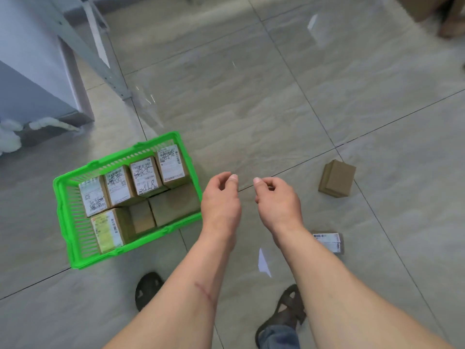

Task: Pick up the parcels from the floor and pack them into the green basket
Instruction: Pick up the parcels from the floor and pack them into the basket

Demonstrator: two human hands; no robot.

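The green basket stands on the tiled floor at the left and holds several brown cardboard parcels, most with white shipping labels facing up. A plain brown parcel lies on the floor at the right. Another parcel with a white label lies nearer to me, partly hidden behind my right forearm. My left hand hovers just right of the basket with loosely curled fingers and holds nothing. My right hand hangs beside it, also loosely curled and empty.
A grey metal shelf leg and a blue-grey cabinet stand behind the basket at the left. Cardboard boxes sit at the far top right. My sandalled feet are below my arms. Open floor tiles stretch ahead.
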